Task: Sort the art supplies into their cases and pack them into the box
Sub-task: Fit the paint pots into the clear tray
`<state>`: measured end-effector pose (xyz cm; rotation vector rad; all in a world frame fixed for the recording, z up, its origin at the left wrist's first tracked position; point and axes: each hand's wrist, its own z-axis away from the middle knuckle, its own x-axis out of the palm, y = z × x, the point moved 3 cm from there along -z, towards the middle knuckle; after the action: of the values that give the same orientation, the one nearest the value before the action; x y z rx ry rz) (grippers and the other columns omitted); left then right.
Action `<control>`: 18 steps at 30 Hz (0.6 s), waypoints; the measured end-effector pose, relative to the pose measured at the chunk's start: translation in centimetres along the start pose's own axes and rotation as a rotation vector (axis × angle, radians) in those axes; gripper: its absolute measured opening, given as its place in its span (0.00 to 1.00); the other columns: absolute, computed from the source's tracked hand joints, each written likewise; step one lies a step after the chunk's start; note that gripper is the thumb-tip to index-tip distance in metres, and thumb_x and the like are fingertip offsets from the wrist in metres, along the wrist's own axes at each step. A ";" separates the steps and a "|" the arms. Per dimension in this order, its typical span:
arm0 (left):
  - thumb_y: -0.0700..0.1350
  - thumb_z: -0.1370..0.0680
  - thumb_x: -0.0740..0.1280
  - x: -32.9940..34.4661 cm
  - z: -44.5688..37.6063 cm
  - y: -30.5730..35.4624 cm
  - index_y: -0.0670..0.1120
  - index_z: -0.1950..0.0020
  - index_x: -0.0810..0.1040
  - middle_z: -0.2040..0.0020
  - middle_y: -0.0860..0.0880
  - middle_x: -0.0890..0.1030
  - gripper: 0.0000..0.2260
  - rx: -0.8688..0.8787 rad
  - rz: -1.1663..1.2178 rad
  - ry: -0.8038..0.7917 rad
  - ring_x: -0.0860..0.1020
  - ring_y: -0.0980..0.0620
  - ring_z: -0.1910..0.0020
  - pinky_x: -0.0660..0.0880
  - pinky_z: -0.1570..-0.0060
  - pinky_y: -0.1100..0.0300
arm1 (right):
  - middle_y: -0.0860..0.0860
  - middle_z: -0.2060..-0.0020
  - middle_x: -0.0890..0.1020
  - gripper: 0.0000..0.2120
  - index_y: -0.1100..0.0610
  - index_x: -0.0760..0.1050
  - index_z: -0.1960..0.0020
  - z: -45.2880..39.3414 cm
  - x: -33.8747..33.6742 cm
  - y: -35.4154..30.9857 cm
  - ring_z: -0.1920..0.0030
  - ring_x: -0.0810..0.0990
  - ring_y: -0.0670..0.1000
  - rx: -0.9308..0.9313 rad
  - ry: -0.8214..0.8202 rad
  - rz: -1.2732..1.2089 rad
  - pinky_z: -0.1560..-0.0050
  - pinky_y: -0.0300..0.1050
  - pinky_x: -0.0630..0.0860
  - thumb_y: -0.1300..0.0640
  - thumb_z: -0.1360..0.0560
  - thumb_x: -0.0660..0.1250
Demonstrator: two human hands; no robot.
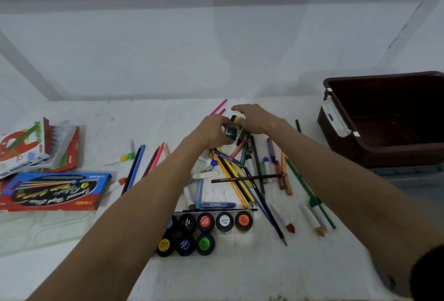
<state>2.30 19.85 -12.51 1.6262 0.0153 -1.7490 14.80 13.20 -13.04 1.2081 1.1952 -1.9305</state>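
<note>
- Nearest the person: eight paint pots point(205, 231) stand caps-up in two tidy rows just below the pencil pile point(249, 175). Prob. grouped there to go into one case together.
- The pencil pile itself: colored pencils, crayons & markers lie crossed over each other mid-table point(240, 274), still loose and unsorted.
- Left of the pile: a blue-and-red pencil case point(55, 191) lies flat; behind it the oil pastels case point(36, 154) sits open w/ its tray showing, apparently ready to take its sticks. A few pencils point(138, 166) lie side by side between cases and pile.
- At the pile's far edge: left hand point(213, 132) has fingers curled round a green paint pot point(229, 132), lifted slightly off the table, likely bound for the rows.
- Right hand point(254, 119), just beside it, is arched over a yellow-capped pot point(236, 119), fingers bent down onto it. Whether they've actually clamped it or only touch it I can't tell; it's blurred.
- Beyond both hands: a pink pencil point(218, 107) lies apart from the rest.
- Far right of the pile: the brown box point(336, 118) stands open, latch flipped out, nothing visible inside. Packing not begun, by my read.
</note>
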 end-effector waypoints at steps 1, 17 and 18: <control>0.48 0.30 0.75 0.1 -0.1 -0.2 0.46 0.35 0.76 0.37 0.47 0.77 0.24 0.003 0.008 0.016 0.75 0.47 0.40 0.70 0.43 0.58 | 0.52 0.28 0.66 0.24 0.53 0.63 0.27 -0.5 0.4 0.2 0.29 0.64 0.54 0.011 -0.021 0.022 0.30 0.48 0.61 0.51 0.21 0.62; 0.47 0.29 0.74 -0.9 15.6 1.0 0.52 0.40 0.78 0.46 0.54 0.79 0.18 -0.060 0.305 0.230 0.78 0.59 0.50 0.70 0.55 0.73 | 0.45 0.53 0.82 0.18 0.52 0.77 0.45 15.4 0.0 -4.0 0.54 0.80 0.42 -0.015 0.226 -0.599 0.55 0.35 0.77 0.55 0.34 0.75; 0.48 0.30 0.74 -0.4 17.2 1.1 0.53 0.42 0.79 0.48 0.56 0.79 0.17 -0.049 0.322 0.224 0.78 0.61 0.52 0.70 0.57 0.75 | 0.44 0.52 0.82 0.20 0.51 0.77 0.43 17.1 0.6 -4.3 0.54 0.80 0.41 -0.015 0.193 -0.584 0.54 0.35 0.77 0.54 0.34 0.75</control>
<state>-11.93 11.10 -8.27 1.6765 -0.0925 -1.3112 4.23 -0.24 -8.56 1.1400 1.8185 -2.2350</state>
